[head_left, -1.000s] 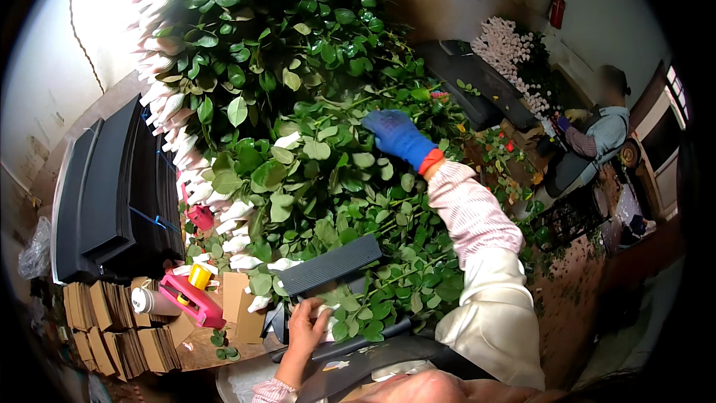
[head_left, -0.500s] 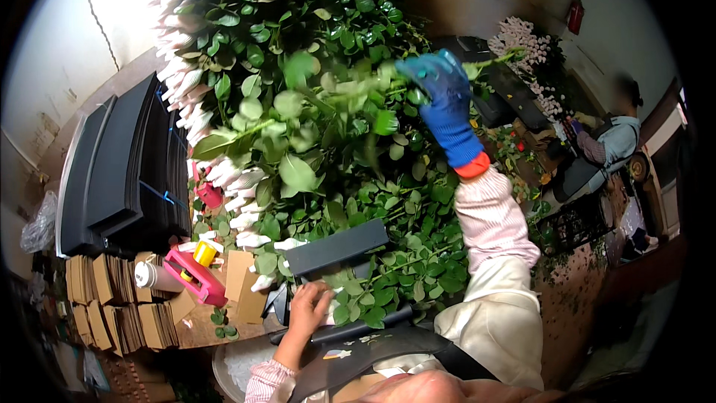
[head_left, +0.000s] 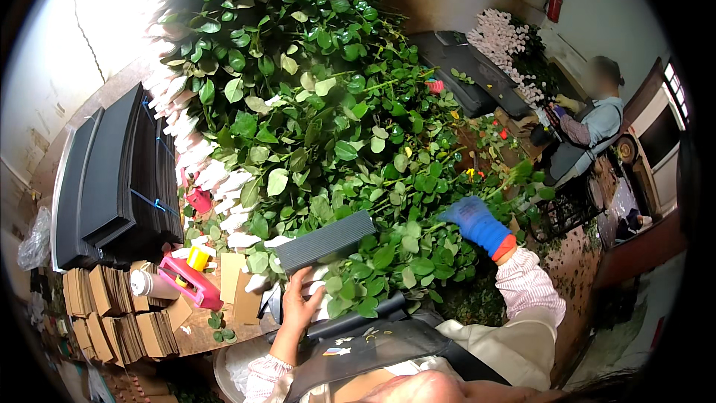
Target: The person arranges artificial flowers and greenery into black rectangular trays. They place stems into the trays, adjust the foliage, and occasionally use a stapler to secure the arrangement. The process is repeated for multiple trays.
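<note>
Blue-gloved right hand (head_left: 477, 225) lay at leafy stems (head_left: 419, 245), right of centre; from my remote feed I couldn't tell if it gripped any. Bare left hand (head_left: 300, 303), lower middle, was open, fingers parted, just below the ridged dark block (head_left: 328, 242). Stems spread across the frame's centre, white-wrapped ends (head_left: 237, 207) leftward. I judged it best to handle stems, not leaves, gently, and keep wrapped ends even and uncrushed.

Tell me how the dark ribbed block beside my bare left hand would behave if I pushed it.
The dark ribbed block is probably stiff, as its long edges look straight. Its flat faces suggest it would slide or tip rather than roll. The fine ridges may give your left hand some grip.
</note>
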Demonstrator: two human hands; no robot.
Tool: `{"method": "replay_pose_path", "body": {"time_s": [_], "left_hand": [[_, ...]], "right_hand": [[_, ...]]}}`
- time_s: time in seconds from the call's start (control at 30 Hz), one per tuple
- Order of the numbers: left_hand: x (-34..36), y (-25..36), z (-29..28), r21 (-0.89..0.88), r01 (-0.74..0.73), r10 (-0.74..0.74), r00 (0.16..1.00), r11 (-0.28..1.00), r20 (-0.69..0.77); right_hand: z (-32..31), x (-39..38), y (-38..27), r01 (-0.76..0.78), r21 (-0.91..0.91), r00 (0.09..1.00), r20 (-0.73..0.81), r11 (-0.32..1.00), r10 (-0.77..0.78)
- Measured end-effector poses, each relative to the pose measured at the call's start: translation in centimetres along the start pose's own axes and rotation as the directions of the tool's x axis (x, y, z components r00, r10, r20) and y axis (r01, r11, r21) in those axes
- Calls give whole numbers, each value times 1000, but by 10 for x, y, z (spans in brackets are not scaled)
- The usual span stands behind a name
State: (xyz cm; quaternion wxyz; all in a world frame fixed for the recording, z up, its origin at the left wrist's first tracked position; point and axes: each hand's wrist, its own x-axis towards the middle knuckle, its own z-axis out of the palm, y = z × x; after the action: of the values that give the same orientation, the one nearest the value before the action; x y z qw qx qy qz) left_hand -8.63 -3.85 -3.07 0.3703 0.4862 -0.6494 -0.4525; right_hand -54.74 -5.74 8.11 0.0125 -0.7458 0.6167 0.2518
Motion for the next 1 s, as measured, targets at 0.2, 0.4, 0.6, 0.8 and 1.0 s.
{"method": "replay_pose_path", "body": {"time_s": [0.2, 0.4, 0.6, 0.8, 1.0], "left_hand": [[0, 7, -10, 229, -68, 57, 997, 971, 54], [6, 12, -7, 188, -48, 29, 995, 981, 99], [1, 7, -8, 137, -13, 4, 998, 990, 66], [1, 3, -3, 144, -57, 50, 997, 988, 51], [3, 8, -1, 134, -67, 60, 997, 989, 53]], "right_hand": [[-106, 67, -4, 152, 35, 984, -100, 988, -148], [-179, 234, 0, -96, -10, 465, -884, 995, 36], [-162, 224, -18, 134, 80, 652, -758, 988, -27], [-155, 97, 22, 78, 6, 451, -892, 997, -30], [-238, 117, 77, 124, 45, 102, -994, 991, 33]]}}
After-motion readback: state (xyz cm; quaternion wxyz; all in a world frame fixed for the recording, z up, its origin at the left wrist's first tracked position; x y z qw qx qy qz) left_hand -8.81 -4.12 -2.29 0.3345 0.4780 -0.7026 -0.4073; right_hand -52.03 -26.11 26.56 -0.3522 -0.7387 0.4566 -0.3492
